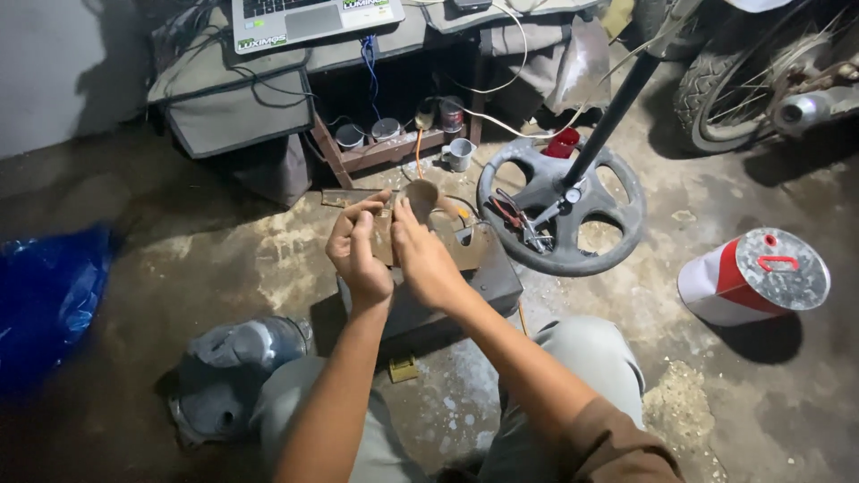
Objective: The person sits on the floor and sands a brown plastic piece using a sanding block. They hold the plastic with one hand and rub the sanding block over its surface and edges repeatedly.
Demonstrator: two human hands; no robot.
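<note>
Both hands are raised together over a dark metal block (488, 279) on the floor. My left hand (358, 250) and my right hand (422, 257) grip a small brownish piece (419, 196) with a rounded top, its flat lower part hidden between the palms. A flat brown plate (467, 249) lies on the block just beyond the hands. My knees in grey trousers frame the block.
A round grey stand base (562, 207) with a black pole and red-handled pliers (512, 215) sits to the right. A red-and-white tin (753, 275) lies further right. A laptop (309, 20) rests on a low shelf ahead, with a mug (457, 154) below. A motorbike wheel (761, 72) is at top right, a blue bag (45, 304) at the left.
</note>
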